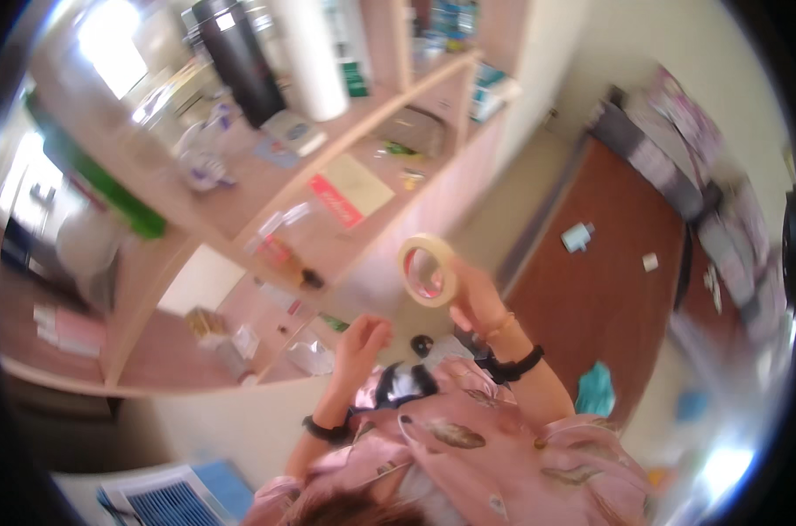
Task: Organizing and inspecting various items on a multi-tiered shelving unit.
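My right hand (pixel 478 297) grips a roll of cream masking tape (pixel 412 292), its round opening turned towards the camera, above the floor beside the shelf unit. To the left of it, my left hand (pixel 366 335) is raised with bent fingers and appears to hold nothing; blur hides how far its fingers are apart. Black bands circle both wrists. A wooden shelf unit (pixel 378 156) stands before me, with a red-and-cream flat packet (pixel 365 191) and a bottle with a black cap (pixel 282 256) on its boards.
On the upper shelf are a black flask (pixel 240 62) and a white cylinder (pixel 315 59). A reddish-brown surface (pixel 595 217) on the right bears a pale bottle-like item (pixel 577 237) and a teal cloth or bag (pixel 595 390). Behind it is a sofa (pixel 661 158). A blue striped item (pixel 174 496) lies lower left.
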Tool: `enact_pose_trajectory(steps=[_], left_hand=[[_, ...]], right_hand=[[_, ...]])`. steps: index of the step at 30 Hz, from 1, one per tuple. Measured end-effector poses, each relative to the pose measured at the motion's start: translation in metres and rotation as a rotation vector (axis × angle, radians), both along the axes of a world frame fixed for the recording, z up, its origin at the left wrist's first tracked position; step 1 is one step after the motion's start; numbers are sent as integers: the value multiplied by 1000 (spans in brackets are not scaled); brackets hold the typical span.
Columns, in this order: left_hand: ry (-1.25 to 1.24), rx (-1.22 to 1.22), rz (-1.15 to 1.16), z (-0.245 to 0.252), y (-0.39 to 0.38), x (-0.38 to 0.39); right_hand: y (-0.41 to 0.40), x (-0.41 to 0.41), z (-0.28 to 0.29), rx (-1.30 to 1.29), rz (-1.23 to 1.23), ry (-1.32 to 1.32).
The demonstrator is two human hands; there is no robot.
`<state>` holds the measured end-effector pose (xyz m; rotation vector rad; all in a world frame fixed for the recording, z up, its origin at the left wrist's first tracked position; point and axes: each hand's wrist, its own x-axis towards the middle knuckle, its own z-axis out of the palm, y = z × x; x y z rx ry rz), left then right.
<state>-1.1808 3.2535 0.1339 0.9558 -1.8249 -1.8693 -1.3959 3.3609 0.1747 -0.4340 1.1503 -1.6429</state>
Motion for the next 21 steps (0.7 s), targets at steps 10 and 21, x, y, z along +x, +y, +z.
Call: enact_pose_trajectory(steps=[10, 21], left_hand=[[0, 88, -879, -19, 114, 16], [-174, -7, -1877, -28, 409, 91]], right_hand=[[245, 185, -44, -290, -763, -498], [464, 479, -68, 138, -1427, -180]])
